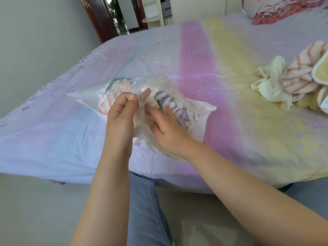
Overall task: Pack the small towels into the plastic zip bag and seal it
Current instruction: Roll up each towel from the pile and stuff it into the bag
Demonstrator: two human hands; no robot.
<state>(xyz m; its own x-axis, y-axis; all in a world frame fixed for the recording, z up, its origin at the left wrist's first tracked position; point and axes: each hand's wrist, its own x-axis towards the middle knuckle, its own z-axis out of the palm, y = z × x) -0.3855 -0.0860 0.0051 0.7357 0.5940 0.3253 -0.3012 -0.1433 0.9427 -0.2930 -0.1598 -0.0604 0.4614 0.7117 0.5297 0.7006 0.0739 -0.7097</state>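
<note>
At the near edge of the bed point(230, 121), my 2 hands work at a clear plastic zip bag point(202, 110) lying on the pastel bedspread. My left hand point(120, 114) pinches a fold of the bag's film between thumb and curled fingers, lifting it slightly above the cover. My right hand point(166, 128) has its fingers spread loosely, pushed in among the plastic and cloth; they press against a grey-striped towel point(177, 107) and close on nothing. Whether that hand is inside the bag's mouth or lying on top of the film, I cannot tell.

Through the plastic, a pink-striped towel point(108, 102) shows at the bag's left end, just beside my left hand, with the grey-striped one toward the right end. The bag looks crumpled and its opening is not pressed flat.

Toward the right edge of the bed, well apart from the bag, a loose pile of towels point(298, 80) waits: a cream one in front, a red-striped one behind it, a yellow one at the frame's edge. A patterned pillow point(276, 9) sits at the far right corner.
</note>
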